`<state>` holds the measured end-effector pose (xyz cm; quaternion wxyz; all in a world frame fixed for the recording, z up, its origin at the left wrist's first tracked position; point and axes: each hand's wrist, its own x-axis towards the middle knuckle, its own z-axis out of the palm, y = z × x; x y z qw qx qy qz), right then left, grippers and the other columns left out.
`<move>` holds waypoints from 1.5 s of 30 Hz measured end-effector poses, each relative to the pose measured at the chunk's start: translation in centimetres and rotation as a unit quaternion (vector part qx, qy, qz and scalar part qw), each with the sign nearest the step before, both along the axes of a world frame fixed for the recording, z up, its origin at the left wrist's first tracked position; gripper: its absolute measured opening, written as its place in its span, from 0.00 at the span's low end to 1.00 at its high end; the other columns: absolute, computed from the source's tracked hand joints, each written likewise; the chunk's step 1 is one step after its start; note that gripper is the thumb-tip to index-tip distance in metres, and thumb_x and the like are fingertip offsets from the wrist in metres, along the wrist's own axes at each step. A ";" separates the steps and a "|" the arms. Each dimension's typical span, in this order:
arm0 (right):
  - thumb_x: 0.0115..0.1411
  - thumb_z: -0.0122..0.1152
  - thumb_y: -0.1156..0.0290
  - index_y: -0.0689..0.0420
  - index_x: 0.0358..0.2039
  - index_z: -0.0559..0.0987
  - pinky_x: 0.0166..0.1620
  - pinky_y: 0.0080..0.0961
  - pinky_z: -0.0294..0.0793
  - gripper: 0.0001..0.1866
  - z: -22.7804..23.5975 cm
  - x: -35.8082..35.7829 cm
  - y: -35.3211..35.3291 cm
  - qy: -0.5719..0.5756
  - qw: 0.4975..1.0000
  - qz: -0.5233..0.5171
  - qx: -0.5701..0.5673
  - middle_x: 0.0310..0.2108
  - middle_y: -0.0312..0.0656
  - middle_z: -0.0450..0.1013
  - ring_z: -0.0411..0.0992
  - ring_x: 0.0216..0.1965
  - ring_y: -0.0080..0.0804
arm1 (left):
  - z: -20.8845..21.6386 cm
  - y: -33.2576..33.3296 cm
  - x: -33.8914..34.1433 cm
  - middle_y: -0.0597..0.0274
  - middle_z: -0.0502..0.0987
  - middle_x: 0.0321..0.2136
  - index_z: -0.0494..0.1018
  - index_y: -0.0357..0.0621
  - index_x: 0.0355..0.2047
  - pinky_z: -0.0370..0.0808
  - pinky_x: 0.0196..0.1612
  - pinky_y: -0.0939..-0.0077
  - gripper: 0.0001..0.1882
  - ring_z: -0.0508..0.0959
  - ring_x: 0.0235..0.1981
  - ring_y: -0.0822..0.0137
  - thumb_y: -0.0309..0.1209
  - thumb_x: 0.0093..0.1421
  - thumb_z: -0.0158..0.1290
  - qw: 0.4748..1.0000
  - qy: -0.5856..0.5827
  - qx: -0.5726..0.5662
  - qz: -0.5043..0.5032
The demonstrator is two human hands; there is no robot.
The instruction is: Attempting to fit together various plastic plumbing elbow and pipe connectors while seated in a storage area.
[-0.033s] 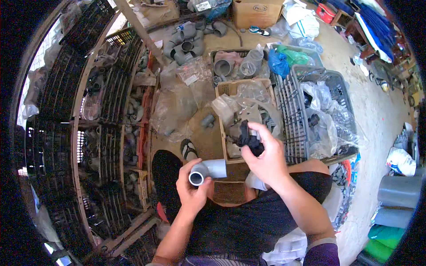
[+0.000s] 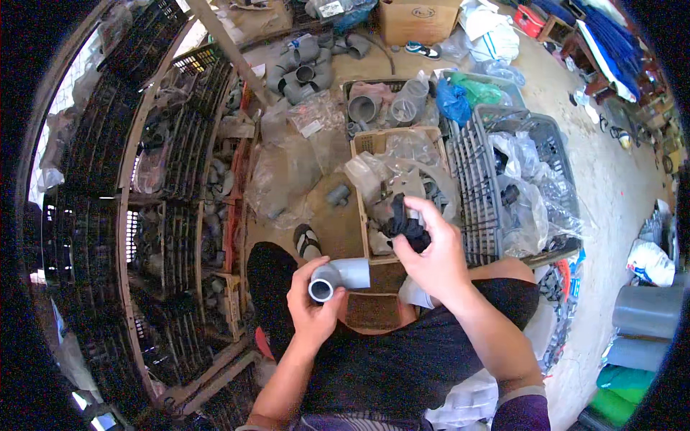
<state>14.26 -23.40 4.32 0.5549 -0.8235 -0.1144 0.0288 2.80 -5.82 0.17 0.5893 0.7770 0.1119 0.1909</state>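
Essentially unchanged from the earlier frame: both hands hold as before. Left hand (image 2: 314,305) grips one grey pipe elbow (image 2: 340,277) above the lap, open socket facing the camera. Right hand (image 2: 430,253) pinches one black bundle (image 2: 405,224), possibly rubber bands, over the brown basket (image 2: 361,144).

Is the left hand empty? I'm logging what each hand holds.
No, the left hand grips a grey pipe fitting, its open end facing up.
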 end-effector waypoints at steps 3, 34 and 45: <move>0.49 0.61 0.76 0.58 0.49 0.71 0.23 0.25 0.71 0.24 -0.4 0.1 -0.3 -0.004 1.000 0.007 0.006 0.29 0.49 0.76 0.72 0.17 0.30 | 0.6 -0.5 0.7 0.54 0.75 0.41 0.69 0.37 0.47 0.73 0.44 0.73 0.27 0.77 0.39 0.65 0.23 0.44 0.63 0.996 -0.042 0.075 -0.021; 0.48 0.55 0.77 0.61 0.50 0.67 0.27 0.42 0.74 0.25 -3.0 1.7 3.0 -0.048 0.999 0.002 -0.008 0.21 0.53 0.73 0.74 0.23 0.50 | -0.9 -1.1 2.4 0.67 0.60 0.06 0.66 0.42 0.39 0.56 0.10 0.82 0.24 0.56 0.04 0.74 0.51 0.67 0.33 0.802 0.082 -0.576 -0.136; 0.51 0.55 0.69 0.62 0.46 0.67 0.28 0.41 0.75 0.22 -5.7 3.1 8.7 -0.093 0.996 -0.009 -0.007 0.26 0.52 0.73 0.76 0.29 0.50 | 4.2 -1.0 10.5 0.53 0.74 0.29 0.69 0.45 0.51 0.72 0.31 0.62 0.28 0.70 0.22 0.62 0.54 0.63 0.42 0.845 0.020 -0.491 -0.212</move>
